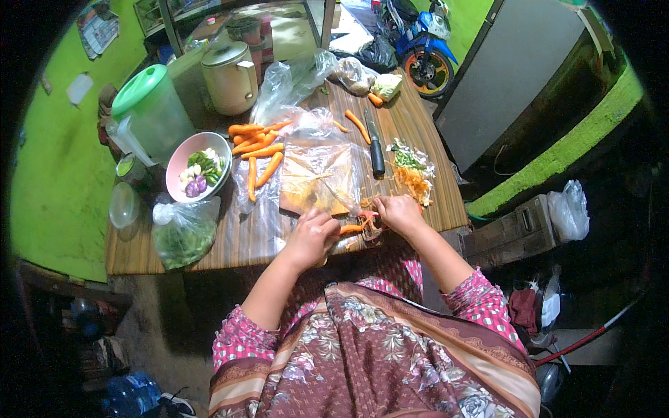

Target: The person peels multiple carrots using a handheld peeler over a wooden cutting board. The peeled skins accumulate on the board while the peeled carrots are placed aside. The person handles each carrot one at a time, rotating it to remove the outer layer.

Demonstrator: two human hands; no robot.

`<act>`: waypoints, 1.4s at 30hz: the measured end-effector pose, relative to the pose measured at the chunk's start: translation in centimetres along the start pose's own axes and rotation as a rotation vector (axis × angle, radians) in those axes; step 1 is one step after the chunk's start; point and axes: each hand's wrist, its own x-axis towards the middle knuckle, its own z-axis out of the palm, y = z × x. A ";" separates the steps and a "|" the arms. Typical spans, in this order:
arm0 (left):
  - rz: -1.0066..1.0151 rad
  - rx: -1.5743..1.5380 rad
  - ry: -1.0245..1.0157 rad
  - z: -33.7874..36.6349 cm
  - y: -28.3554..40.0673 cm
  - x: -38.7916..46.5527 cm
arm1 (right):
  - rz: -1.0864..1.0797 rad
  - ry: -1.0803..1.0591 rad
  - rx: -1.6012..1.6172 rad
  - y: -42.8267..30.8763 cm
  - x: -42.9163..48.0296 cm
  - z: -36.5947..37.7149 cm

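My left hand (312, 237) grips a carrot (351, 229) near the table's front edge, its thin end pointing right. In my right hand (400, 215) is a red-handled peeler (370, 225), its head at the carrot's end. Just beyond my hands lies a wooden cutting board (313, 198), partly covered by clear plastic. Orange peelings (414, 180) are heaped to the right of it, beside green and white trimmings (410, 157). A knife with a black handle (377, 157) rests between the board and the trimmings. Several whole carrots (256, 141) are piled to the board's left.
On the wood-grain table (245, 251), a pink bowl (175, 180) holds garlic, shallots and green chillies. Nearby stand a bag of greens (185, 235), a green-lidded pitcher (157, 120) and a rice cooker (227, 78). Cabbage (387, 86) sits at the far edge; a motorbike (428, 57) is parked beyond.
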 end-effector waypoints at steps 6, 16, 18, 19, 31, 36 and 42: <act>-0.086 0.001 0.009 0.6 0.2 -1.2 | 0.028 0.041 -0.014 1.0 -1.1 0.7; -0.006 -0.112 0.074 0.7 1.1 -0.8 | 0.070 0.212 0.008 0.3 -1.3 -1.2; 0.020 -0.119 0.089 1.1 1.4 -0.6 | -0.050 0.119 0.000 -1.1 -1.4 -0.3; 0.034 -0.108 0.107 1.3 1.5 -0.6 | -0.180 0.085 0.024 -1.3 -1.3 -0.1; 0.205 -0.009 0.116 2.4 1.7 -1.1 | -0.050 -0.119 -0.052 -0.2 -0.2 -0.7; 0.262 0.014 0.233 0.1 1.1 -1.3 | 0.089 -0.118 -0.206 3.1 0.0 -1.6; 0.016 0.381 0.686 -7.8 -3.0 -0.3 | 0.285 0.046 -0.032 5.2 -1.1 0.6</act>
